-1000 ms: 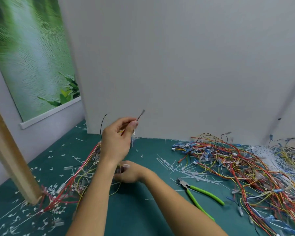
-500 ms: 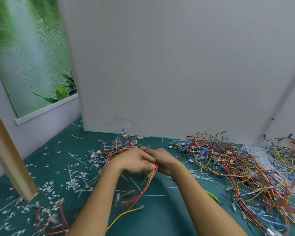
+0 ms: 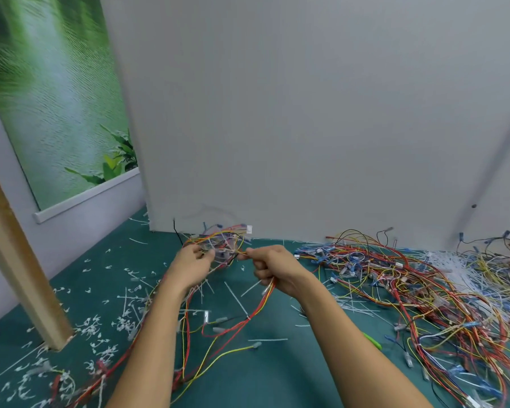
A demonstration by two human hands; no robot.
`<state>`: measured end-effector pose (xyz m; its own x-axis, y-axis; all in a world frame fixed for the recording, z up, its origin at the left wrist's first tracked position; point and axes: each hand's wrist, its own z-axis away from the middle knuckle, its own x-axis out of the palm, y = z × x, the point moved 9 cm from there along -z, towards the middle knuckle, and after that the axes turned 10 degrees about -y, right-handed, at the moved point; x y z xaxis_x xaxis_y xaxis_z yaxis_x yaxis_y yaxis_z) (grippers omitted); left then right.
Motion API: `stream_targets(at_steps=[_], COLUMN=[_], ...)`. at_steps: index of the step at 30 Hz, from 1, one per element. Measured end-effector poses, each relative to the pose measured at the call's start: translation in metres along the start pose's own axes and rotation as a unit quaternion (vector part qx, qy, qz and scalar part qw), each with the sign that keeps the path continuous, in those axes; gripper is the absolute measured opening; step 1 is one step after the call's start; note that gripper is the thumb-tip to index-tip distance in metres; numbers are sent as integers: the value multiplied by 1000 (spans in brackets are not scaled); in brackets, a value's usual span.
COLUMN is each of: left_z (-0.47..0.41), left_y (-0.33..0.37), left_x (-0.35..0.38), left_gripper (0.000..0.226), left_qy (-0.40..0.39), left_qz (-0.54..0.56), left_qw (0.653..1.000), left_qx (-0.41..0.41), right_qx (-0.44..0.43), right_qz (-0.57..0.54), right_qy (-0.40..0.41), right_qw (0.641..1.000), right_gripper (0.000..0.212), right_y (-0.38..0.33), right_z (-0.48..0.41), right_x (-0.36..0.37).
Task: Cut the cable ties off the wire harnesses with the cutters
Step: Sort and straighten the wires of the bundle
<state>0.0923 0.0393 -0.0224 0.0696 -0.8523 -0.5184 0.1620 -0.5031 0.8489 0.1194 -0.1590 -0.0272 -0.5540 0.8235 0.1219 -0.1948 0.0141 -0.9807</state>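
A dark green surface (image 3: 277, 372) runs back to a tall, plain grey panel (image 3: 306, 113) standing upright on it. A small dark spot (image 3: 473, 206) on the panel may be a screw. At left a slanted wooden post (image 3: 21, 275) meets the surface, and behind it a leafy green poster (image 3: 56, 98) hangs on a pale wall (image 3: 80, 231).

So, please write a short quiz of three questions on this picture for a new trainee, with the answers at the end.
1. True or false: the right hand holds the cutters.
2. Where does the big pile of harnesses lie? A) on the person's right B) on the person's left C) no pile is in view
3. Fill in: the left hand and the right hand both grip one ____.

Key
1. False: the cutters lie on the green mat beside the right forearm, with only part of a green handle showing.
2. A
3. wire harness
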Motion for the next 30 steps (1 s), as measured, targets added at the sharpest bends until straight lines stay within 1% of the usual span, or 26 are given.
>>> stream_targets(at_steps=[2, 4, 7, 10, 11, 13, 14, 17, 18, 20, 21, 24, 25, 26, 27, 28, 29, 30], left_z=[1, 2, 3, 2, 3, 6, 5, 5, 6, 8, 8, 3, 3, 3, 4, 4, 4, 3], left_y=[2, 0, -7, -4, -3, -6, -8, -1, 1, -3, -6, -3, 0, 1, 0, -2, -4, -8], left_x=[-5, -13, -25, -23, -21, -22, -23, -19, -18, -23, -26, -21, -18, -18, -20, -24, -30, -35], left_gripper=[60, 64, 73, 75, 77, 80, 81, 81, 82, 87, 88, 89, 90, 91, 87, 77, 60, 42], left_qy=[55, 98, 139, 148, 151, 161, 164, 154, 159, 185, 191, 159, 152, 154, 158, 165, 171, 171], left_qz=[3, 54, 134, 164, 160, 153, 151, 133, 123, 115, 125, 155, 143, 129, 116, 108, 106, 117], left_qw=[998, 994, 981, 975, 975, 975, 975, 978, 979, 976, 974, 975, 977, 979, 980, 980, 979, 978], left_qx=[6, 17, 21, 38, 37, 23, 19, 37, 37, 12, 5, 32, 37, 32, 23, 19, 19, 17], right_qx=[-34, -60, -73, -100, -96, -78, -90, -147, -143, -107, -110, -154, -158, -141, -126, -129, -140, -156], right_qz=[-28, -70, -66, -122, -110, -40, -43, -142, -135, -49, -35, -145, -142, -102, -51, -29, -45, -86], right_qy=[4, -1, 7, 38, 50, 58, 66, 110, 117, 113, 123, 204, 209, 193, 168, 160, 176, 212], right_qw=[999, 996, 995, 987, 988, 994, 993, 973, 974, 987, 986, 956, 955, 966, 976, 978, 973, 961], right_gripper=[29, 30, 30, 28, 26, 22, 21, 21, 21, 20, 19, 21, 21, 20, 19, 19, 21, 22], right_y=[-11, -18, -20, -21, -20, -21, -24, -30, -29, -22, -21, -22, -23, -23, -23, -24, -27, -30], right_z=[2, 6, 13, 18, 19, 21, 22, 25, 26, 26, 28, 37, 38, 37, 36, 37, 40, 45], right_x=[-3, -6, -11, -22, -24, -22, -25, -39, -38, -30, -31, -54, -54, -47, -38, -36, -44, -58])
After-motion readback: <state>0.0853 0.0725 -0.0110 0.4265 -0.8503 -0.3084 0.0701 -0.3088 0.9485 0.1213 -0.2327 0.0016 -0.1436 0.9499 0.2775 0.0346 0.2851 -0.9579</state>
